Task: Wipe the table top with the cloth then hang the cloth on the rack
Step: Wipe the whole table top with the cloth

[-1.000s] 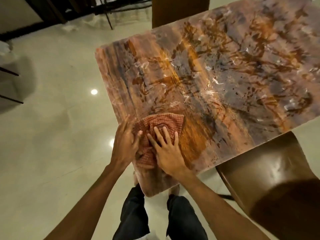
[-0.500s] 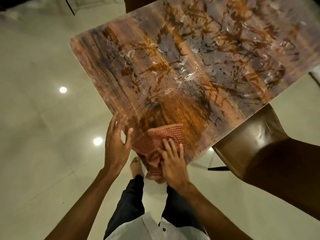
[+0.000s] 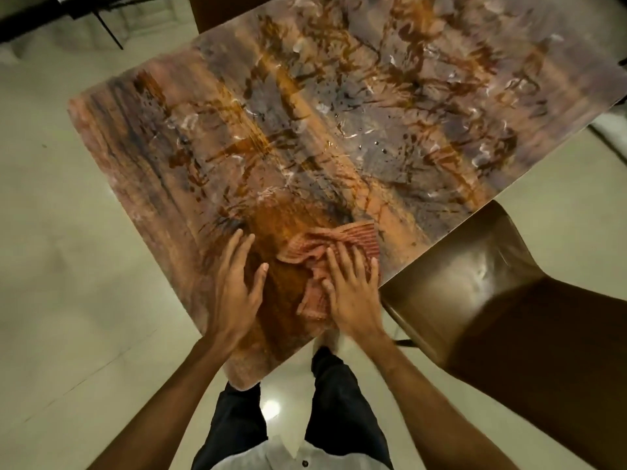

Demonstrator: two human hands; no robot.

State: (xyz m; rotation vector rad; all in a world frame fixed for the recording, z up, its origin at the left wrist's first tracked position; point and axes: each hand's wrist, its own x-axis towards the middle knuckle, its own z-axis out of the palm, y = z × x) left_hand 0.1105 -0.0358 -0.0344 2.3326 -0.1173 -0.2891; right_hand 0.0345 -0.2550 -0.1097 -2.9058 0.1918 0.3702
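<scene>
Right hand (image 3: 353, 293) flat on the cloth (image 3: 339, 237), fingers straight and slightly spread, pressing the crumpled red checked fabric onto the table (image 3: 339, 113) close to its near right edge. The left hand (image 3: 234, 286) rests open on the bare top just beside the cloth, fingers spread, apparently not touching it. The head camera looks down on a person standing at the table's near corner.

Wiping appears to be the step in hand, with most of the top yet to cover. Done well, it calls for a flat palm and even pressure. Strokes should be long and overlapping, running from this corner to the far side. The bunched fabric must not slip off the edge beside the chair (image 3: 475, 283).

The top is a glossy slab mottled in brown, orange and grey, with pale streaks and what look like small droplets near the middle. The brown chair stands tucked at the right edge. The floor (image 3: 68, 266) is pale polished tile, catching ceiling lights. A dark frame (image 3: 40, 16) with thin legs stands at upper left. Whether it is the rack cannot be told.
</scene>
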